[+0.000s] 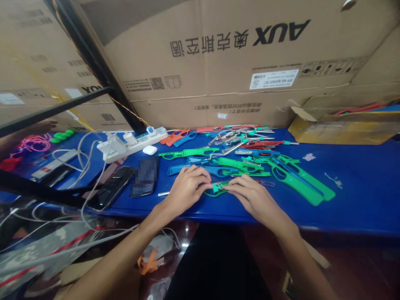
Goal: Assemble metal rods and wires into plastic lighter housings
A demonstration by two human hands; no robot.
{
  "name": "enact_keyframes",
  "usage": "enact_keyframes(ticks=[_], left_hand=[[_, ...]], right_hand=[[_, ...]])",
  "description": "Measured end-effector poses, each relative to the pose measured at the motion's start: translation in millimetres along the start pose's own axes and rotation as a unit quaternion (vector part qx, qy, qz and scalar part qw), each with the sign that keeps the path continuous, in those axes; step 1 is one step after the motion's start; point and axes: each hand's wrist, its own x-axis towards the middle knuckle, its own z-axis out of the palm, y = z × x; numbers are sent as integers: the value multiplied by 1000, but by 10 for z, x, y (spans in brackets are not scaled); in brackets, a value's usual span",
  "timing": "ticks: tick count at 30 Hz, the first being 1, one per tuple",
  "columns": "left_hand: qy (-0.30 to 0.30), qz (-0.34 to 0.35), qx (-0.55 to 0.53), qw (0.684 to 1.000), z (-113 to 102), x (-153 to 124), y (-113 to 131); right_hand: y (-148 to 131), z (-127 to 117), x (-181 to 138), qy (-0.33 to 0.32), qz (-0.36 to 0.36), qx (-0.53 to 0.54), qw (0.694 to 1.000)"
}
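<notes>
Near the table's front edge, a green long-nosed lighter (221, 192) shows its inside, with a teal piece and thin white wires. My left hand (191, 185) pinches its left end. At the other end, the fingertips of my right hand (248, 191) close on it by the wires. A metal rod (163, 194) sticks out left of my left hand. Just beyond my hands lie a blue lighter shell (218, 171) and a green one (242, 164). Large green shell halves (300, 179) rest to the right. My fingers cover parts of the held lighter.
A pile of lighter parts (243, 137) with metal tubes lies at the back. On the left are a power strip (137, 143), a white case (150, 150), two phones and loose cables. A cardboard box (343, 125) stands back right; large cartons (212, 75) wall the rear.
</notes>
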Motion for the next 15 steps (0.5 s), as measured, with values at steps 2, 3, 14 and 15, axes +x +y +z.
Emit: enact_keyframes(ticks=[2,3,14,15], left_hand=[[13,16,46,999,2,-11,26],[19,21,70,997,0,-13,39],[30,-29,-64,997,108,-37,-57],[30,-23,-60,997,111,-42,-62]], right_hand=[[-6,5,-7,-6,11,-6,1000],[-8,6,-9,-7,14,-8,1000],[5,5,-7,-17,8,-9,1000],[6,6,-8,-16,7,-10,1000]])
